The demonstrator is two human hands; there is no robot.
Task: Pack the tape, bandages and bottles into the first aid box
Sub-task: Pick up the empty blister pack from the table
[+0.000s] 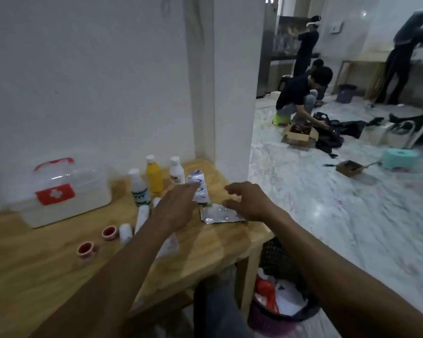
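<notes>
Our left hand [178,203] and right hand [248,202] hover mid-frame, fingers spread, holding nothing. We should open the closed first aid box [59,191] at left first.

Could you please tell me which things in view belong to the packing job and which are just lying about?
For the job:
first aid box, closed
yellow bottle
two white bottles
two red-cored tape rolls
white rolls, probably bandages

Just lying about:
foil blister pack
waste basket beside the wooden table
cardboard boxes on the floor
</notes>
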